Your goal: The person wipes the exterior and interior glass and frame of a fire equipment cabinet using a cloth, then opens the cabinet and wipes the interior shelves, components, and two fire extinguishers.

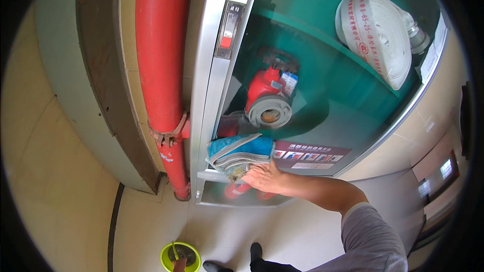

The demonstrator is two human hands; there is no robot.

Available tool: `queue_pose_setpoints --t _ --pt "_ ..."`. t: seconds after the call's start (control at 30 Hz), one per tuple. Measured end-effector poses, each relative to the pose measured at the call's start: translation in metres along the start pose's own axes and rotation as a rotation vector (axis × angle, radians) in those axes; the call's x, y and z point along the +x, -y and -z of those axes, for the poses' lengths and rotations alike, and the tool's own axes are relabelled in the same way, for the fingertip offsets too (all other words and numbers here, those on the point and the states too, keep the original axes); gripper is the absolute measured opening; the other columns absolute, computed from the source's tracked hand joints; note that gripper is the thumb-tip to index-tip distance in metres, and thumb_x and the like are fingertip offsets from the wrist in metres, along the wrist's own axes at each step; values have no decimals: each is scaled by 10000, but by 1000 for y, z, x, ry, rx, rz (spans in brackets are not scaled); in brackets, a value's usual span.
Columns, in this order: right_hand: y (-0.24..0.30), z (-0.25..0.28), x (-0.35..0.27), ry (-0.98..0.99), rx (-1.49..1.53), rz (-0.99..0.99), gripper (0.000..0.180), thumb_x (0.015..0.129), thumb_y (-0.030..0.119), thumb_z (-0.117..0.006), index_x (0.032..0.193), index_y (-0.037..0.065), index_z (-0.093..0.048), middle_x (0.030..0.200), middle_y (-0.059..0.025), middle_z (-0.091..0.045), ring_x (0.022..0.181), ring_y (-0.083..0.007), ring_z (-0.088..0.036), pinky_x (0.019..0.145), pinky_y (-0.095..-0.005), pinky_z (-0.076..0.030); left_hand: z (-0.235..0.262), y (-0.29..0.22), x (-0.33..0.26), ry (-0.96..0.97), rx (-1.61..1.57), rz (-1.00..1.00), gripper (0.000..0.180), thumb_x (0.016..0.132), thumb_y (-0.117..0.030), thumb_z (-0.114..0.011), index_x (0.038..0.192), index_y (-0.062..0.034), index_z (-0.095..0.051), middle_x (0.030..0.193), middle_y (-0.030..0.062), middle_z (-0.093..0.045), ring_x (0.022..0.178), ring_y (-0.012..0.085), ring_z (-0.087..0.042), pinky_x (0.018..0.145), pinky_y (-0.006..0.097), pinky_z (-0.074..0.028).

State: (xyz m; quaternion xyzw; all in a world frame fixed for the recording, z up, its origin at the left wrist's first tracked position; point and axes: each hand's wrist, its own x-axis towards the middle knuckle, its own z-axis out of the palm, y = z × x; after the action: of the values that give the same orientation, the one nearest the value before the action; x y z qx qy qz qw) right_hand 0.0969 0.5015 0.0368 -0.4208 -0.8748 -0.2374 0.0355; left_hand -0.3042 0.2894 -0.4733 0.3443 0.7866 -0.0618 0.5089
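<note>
My right hand (263, 175) has its fingers closed on a folded blue cloth (241, 150) with grey edging. The cloth lies against the lower left of a glass-fronted cabinet door (207, 78), beside its silver frame. At the bottom of the view, my left hand (179, 266) is only partly visible, closed around the handle of a yellow-green bucket (163, 258). Something dark shows inside the bucket. Behind the glass are a red hydrant valve (262, 88) with a grey outlet and a rolled white fire hose (375, 38) with a metal coupling.
A thick red pipe (164, 45) runs down the wall left of the cabinet. The door frame carries a latch (230, 29). An instruction label (312, 157) sits low on the glass. My shoes (256, 250) stand on the pale floor (222, 226).
</note>
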Motion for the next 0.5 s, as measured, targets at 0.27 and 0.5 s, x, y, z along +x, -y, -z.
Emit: queue_pose_setpoints --t 0.27,0.5 --pt "-29 53 6 -145 -49 -27 367 852 222 -505 1188 146 -630 1270 -67 -594 1160 -283 -548 977 -508 -398 13 -22 -18 -60 79 -39 606 788 -350 -648 1305 -48 -555 1260 221 -603 1170 364 -580 992 424 -463" --pt "-67 107 3 -266 69 -108 205 787 150 -567 959 110 -672 1002 -102 -664 939 -299 -637 783 -453 -512 72 -268 -201 -356 -160 -865 649 801 -251 -684 1363 -9 -469 1303 264 -545 1209 406 -532 1026 441 -435"
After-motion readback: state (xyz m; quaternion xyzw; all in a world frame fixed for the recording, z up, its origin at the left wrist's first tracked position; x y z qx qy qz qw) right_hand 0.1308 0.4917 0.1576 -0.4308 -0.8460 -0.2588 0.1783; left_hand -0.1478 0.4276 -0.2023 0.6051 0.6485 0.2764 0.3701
